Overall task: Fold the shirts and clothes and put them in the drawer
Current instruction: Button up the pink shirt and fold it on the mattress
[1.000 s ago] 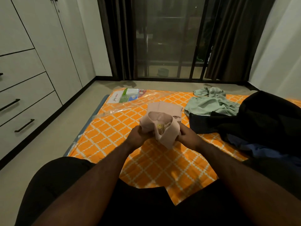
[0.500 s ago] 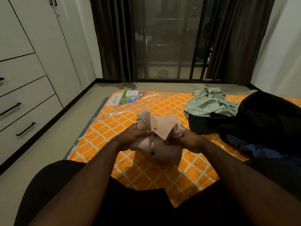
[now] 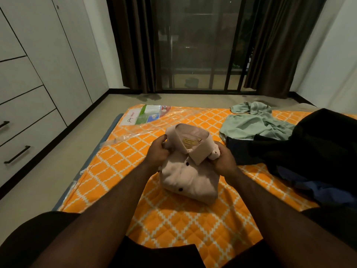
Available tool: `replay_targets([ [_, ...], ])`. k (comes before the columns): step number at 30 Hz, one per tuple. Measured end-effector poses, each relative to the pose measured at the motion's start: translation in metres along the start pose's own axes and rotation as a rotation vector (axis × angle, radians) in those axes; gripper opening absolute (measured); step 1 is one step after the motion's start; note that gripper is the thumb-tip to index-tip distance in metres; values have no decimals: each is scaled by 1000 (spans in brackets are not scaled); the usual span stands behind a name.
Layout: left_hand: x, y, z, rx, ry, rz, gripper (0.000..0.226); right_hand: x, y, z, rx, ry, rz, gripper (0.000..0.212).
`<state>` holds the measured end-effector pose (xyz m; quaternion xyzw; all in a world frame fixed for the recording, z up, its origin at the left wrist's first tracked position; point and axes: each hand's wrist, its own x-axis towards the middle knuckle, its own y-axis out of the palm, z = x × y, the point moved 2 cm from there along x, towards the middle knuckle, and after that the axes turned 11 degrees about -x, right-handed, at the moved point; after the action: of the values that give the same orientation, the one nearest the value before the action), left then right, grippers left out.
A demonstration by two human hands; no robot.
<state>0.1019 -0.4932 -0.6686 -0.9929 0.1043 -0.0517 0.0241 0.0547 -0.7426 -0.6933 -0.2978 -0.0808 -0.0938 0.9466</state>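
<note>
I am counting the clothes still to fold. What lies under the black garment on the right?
Blue fabric shows under the black garment, on the orange quilted mattress. Anything deeper is covered.

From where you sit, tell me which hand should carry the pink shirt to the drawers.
Left, probably. The drawers stand on the left, and the left hand already grips the shirt on that side.

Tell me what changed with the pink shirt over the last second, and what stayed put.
The pink shirt went from a bunched wad held up between the hands to a neat folded bundle, collar up and buttons facing the camera, lowered toward the orange mattress. The left hand and right hand kept gripping it at the shoulders throughout. The green garment, dark clothes pile and closed drawers stayed put.
</note>
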Motion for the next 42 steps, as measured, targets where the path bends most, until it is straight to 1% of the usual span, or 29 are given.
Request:
replay_targets([
  [4,25,3,15,131,-30,-9,61,20,15,-32,-82,157,-53,38],
  [6,32,2,32,282,-109,1,67,23,23,-46,-190,270,-57,25],
  [7,35,2,44,379,-161,19,69,23,27,-52,-235,328,-39,26],
  [8,38,1,56,470,-205,45,74,23,30,-57,-275,375,-19,33],
  [10,46,-1,79,604,-224,87,93,25,35,-63,-361,438,28,51],
  [11,49,-1,85,627,-220,88,95,29,37,-66,-376,455,50,54],
  [12,49,1,78,626,-223,80,89,32,38,-68,-366,457,68,54],
  [14,46,5,63,585,-235,56,64,44,42,-87,-287,473,86,49],
  [15,46,5,60,527,-259,41,57,47,43,-87,-233,470,89,46],
  [17,43,3,56,286,-324,70,61,42,38,-67,-75,470,86,35],
  [18,39,3,53,159,-342,113,67,37,35,-51,23,461,80,27],
  [19,35,2,52,101,-348,143,74,33,32,-44,90,449,71,23],
  [20,33,1,52,109,-340,160,81,29,29,-40,140,426,53,27],
  [21,33,-2,54,161,-330,164,86,25,26,-37,165,404,36,33],
  [23,30,-4,50,374,-288,136,82,19,23,-40,159,388,31,51],
  [24,29,-7,53,504,-254,111,77,17,23,-41,108,379,42,58],
  [26,25,-11,56,706,-242,23,75,17,24,-41,-96,367,28,58],
  [28,23,-15,46,829,-270,-120,73,19,21,-27,-232,325,-77,54],
  [29,23,-14,38,872,-266,-193,68,19,21,-19,-305,276,-136,59],
  [31,19,-6,18,937,-207,-303,61,16,18,2,-492,78,-248,74],
  [33,15,13,3,969,-112,-318,60,14,22,23,-680,-160,-286,81],
  [34,12,26,2,986,-83,-287,63,13,26,31,-740,-232,-255,81],
  [36,-5,52,7,1033,6,-199,68,10,43,28,-828,-299,-103,72],
  [37,-14,63,16,1055,119,-153,68,7,54,17,-858,-299,24,68],
  [38,-22,71,32,1082,184,-67,64,3,64,3,-890,-289,176,68],
  [39,-29,75,50,1145,194,-12,64,-3,72,-12,-919,-257,325,66],
  [40,-32,73,69,1135,113,71,70,-7,76,-25,-928,-222,430,63],
  [41,-32,68,83,1107,44,120,71,-8,77,-32,-916,-205,469,60],
  [42,-28,63,94,1032,3,146,68,-8,76,-34,-898,-202,463,60],
])
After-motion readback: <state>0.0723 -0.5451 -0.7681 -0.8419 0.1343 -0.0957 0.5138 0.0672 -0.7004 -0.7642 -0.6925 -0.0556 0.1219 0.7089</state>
